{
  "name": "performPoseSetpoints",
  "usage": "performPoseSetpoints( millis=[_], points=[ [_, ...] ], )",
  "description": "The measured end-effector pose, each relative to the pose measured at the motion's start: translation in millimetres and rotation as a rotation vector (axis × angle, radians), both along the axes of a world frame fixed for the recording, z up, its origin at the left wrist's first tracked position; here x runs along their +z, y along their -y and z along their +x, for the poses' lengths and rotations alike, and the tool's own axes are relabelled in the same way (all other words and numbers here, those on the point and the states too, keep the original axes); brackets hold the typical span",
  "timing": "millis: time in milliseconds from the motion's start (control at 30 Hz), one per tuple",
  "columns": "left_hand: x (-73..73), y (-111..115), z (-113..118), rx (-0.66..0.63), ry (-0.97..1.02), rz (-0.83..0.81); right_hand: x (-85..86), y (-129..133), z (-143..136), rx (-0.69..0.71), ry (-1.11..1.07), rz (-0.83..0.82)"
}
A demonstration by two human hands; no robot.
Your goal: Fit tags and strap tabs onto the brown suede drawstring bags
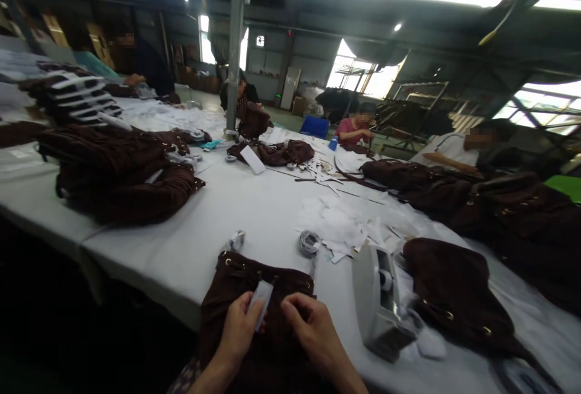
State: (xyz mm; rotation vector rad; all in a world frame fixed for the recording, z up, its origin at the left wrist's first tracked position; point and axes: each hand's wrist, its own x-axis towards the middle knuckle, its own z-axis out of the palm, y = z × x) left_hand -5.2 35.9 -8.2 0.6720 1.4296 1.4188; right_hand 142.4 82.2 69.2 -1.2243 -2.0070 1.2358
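A dark brown bag [290, 282] with brass eyelets lies at the table's front edge, below both hands. My left hand [240, 324] is closed on a small whitish rectangular tag [261, 300], held over the bag's front. To the right, my right hand [313, 327] hovers over the same bag, thumb and forefinger pinched together. Whatever it may hold is too small to make out. Beyond the bag's top edge is a wrapped grey roll [309, 242], with another wrapped bundle [236, 241] at its left corner.
A grey tape dispenser [376, 303] stands to the right, beside another brown bag [449, 285]. Brown bags [122, 176] are piled at the left. Paper scraps [336, 224] lie across the white table [245, 206]. Several people sit around its far side, near a metal post [235, 49].
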Motion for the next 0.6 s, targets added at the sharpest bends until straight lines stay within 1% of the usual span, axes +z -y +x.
performPoseSetpoints(
  millis=[100, 200, 333, 500, 600],
  points=[
    [0.6, -0.4, 0.5, -0.012, -0.010, 0.019, -1.8, -12.1, -21.4, 0.114, 0.058, 0.064],
    [0.0, -0.7, 1.1, -0.010, -0.001, 0.037, -10.1, -20.0, -32.2, 0.148, 0.166, 0.107],
    [-3.2, -0.1, 2.2, -0.010, -0.040, 0.021, -17.3, -23.4, -41.3, 0.065, 0.296, 0.128],
    [-8.7, 0.6, 2.6, -0.017, -0.167, 0.026, -20.0, -23.4, -49.2, -0.036, 0.362, 0.115],
    [-10.0, 1.0, 3.7, 0.005, -0.249, 0.053, -23.8, -24.0, -53.2, -0.109, 0.411, 0.093]
  ],
)
